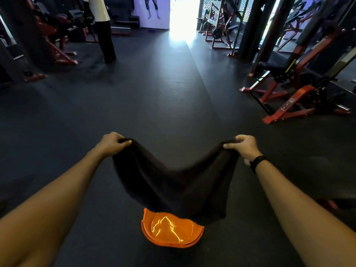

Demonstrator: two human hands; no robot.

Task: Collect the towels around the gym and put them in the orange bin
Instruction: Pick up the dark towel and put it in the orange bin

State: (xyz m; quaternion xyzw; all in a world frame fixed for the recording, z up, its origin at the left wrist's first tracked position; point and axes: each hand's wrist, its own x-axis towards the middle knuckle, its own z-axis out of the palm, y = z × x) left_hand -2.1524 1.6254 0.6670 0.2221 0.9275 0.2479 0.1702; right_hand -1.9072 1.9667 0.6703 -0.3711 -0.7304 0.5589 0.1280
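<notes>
Here, both arms reach forward over the dark floor (173,97). The left hand (111,143) has its fingers (126,142) curled round one upper corner of a dark towel (177,182), and the right hand (245,148) grips the other corner the same way, a black band (257,163) on its wrist. The towel hangs slack between the two sets of fingers, sagging in the middle. Below the fingers, and nearer the person, the orange bin (171,231) stands on the floor, its far rim hidden behind the towel's lower edge. Red machines (300,89) stand well beyond the right fingers; a standing person (102,29) is far beyond the left.
</notes>
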